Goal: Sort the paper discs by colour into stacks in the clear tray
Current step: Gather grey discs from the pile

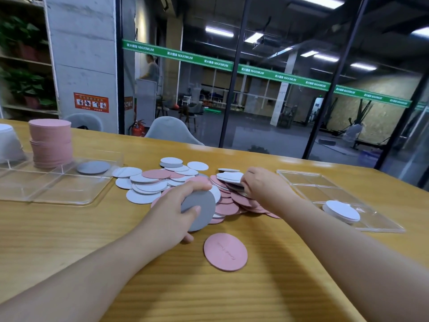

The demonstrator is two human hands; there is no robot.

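Closest to me sits one stray pink disc (225,252), left hand (173,211) gripping a grey disc (199,211), right hand (260,185) pinching white ones off the pile (162,182), which could slide since that pink stack (51,142) in the left tray (58,198) already leans.

Brightness: we see an evenly lit table (69,240); the hall behind the glass wall (267,101) is dim.
Light source: ceiling strip lights (219,31) at upper centre and right.
Shadows: soft, under both forearms, lower frame.
Glare: we note sheen on the right clear tray (380,223).
Distortion: wide-angle bend, uprights lean at frame edges.
Blur: we find the background soft, shelf plants (23,82) at upper left smeared.
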